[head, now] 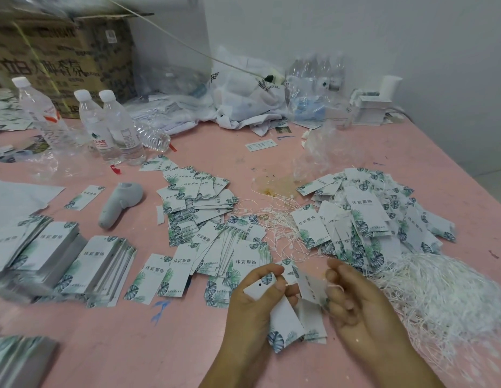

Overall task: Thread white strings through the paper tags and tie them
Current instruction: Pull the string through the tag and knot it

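Observation:
My left hand (255, 301) grips a small bunch of white paper tags (285, 323) printed with green leaves; the top tag shows its punched hole by my thumb. My right hand (353, 298) pinches a white string (334, 287) close to the tags' upper ends. A loose heap of white strings (439, 292) lies to the right of my right hand. More strings (274, 219) are scattered mid-table. Unthreaded tags (204, 208) spread out in front of my left hand, and a pile of tags with strings (378, 214) lies beyond my right hand.
Neat tag stacks (76, 261) sit at the left on the pink table (131, 345). A grey handheld device (120, 204) lies behind them. Water bottles (109, 127), a cardboard box (62, 57), plastic bags (243, 93) and a white box (372, 107) crowd the far edge.

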`<control>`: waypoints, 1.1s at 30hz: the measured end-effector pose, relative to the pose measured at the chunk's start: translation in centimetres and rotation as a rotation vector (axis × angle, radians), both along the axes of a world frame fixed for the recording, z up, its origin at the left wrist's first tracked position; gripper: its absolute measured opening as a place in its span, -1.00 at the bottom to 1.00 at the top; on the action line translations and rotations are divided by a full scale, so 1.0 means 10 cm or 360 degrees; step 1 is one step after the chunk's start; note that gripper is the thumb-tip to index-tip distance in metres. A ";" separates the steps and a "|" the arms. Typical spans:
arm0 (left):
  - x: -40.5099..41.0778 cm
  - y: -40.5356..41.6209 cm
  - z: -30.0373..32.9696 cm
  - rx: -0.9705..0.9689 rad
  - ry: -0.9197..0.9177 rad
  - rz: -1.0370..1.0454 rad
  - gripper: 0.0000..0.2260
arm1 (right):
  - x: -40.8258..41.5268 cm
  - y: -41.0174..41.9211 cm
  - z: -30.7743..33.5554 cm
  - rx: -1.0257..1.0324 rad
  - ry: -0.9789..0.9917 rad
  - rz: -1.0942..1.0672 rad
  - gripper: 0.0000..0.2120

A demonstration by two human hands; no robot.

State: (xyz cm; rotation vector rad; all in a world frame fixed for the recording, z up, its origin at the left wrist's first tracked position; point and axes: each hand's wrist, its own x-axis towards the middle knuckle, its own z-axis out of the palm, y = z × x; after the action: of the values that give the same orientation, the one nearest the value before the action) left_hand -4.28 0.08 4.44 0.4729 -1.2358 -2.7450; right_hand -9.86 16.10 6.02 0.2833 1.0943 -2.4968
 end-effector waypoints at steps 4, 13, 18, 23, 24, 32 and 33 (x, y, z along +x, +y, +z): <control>-0.03 0.00 0.00 0.0142 0.0043 0.0019 -0.83 | -0.06 0.06 0.04 -0.0323 -0.0157 -0.0231 -0.87; 0.00 0.06 0.04 0.0144 0.0151 -0.0223 -0.82 | 0.30 -0.18 0.02 0.1596 0.1770 -0.0056 -0.81; 0.00 0.05 0.03 0.0103 0.0174 -0.0215 -0.79 | 0.29 -0.25 -0.02 0.1715 0.1729 -0.0134 -0.83; 0.00 0.05 -0.03 -0.0035 0.0191 -0.0220 -0.80 | 0.28 -0.25 0.00 0.1788 0.1685 -0.0193 -0.87; 0.01 0.05 -0.04 -0.0073 0.0188 -0.0218 -0.77 | 0.28 -0.24 0.00 0.1797 0.1658 -0.0190 -0.86; 0.06 0.09 -0.08 -0.0705 0.0243 -0.0132 -0.78 | 0.32 -0.28 0.02 0.1731 0.1570 -0.0180 -0.89; 0.07 0.10 -0.07 -0.0744 0.0267 -0.0133 -0.81 | 0.32 -0.29 0.02 0.1743 0.1566 -0.0174 -0.89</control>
State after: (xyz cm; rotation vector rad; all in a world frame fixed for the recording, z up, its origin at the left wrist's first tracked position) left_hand -3.60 1.06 3.75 0.1427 -1.8058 -2.3733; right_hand -6.65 13.18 6.24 -0.7051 2.7983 -1.7770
